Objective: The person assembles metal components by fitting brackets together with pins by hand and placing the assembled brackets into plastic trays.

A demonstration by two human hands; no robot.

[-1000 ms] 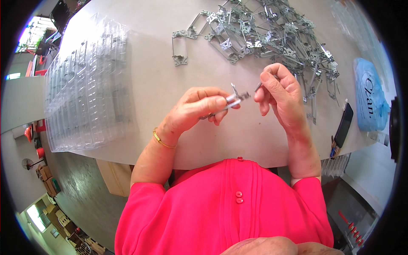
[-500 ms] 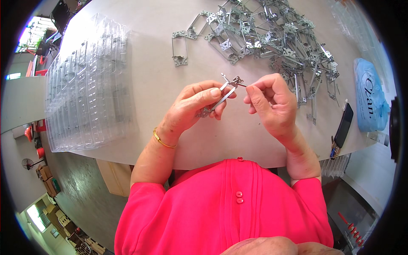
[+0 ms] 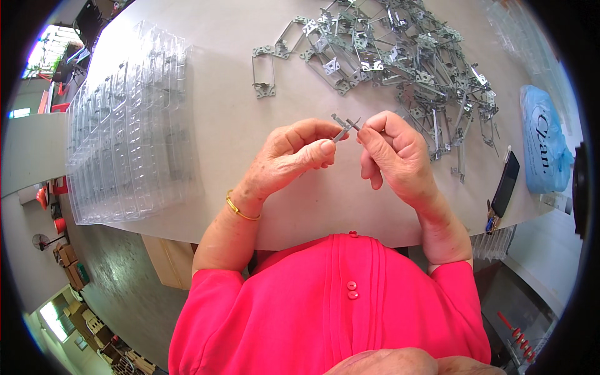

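Note:
Above the near middle of the table, my left hand (image 3: 284, 156) is closed on a slim metal bracket (image 3: 341, 132), its thumb lying along it and much of the piece hidden by the fingers. My right hand (image 3: 400, 156) pinches a small dark metal piece (image 3: 354, 125) between thumb and index finger. Its tip meets the bracket's upper end; whether the two are joined I cannot tell. Beyond my hands lies a loose heap of metal bracket frames (image 3: 406, 50), with one rectangular frame (image 3: 264, 72) at its left edge.
A stack of clear plastic trays (image 3: 128, 131) stands on the left of the table. Along the right side lie a black phone (image 3: 506, 184), keys (image 3: 492, 219) and a blue plastic bag (image 3: 545, 140). More clear trays (image 3: 525, 37) lie at the far right.
The bracket has turned in my left hand, so less of it shows below the fingers. My right hand's fingertips have come slightly closer to it, and the small piece now tilts differently.

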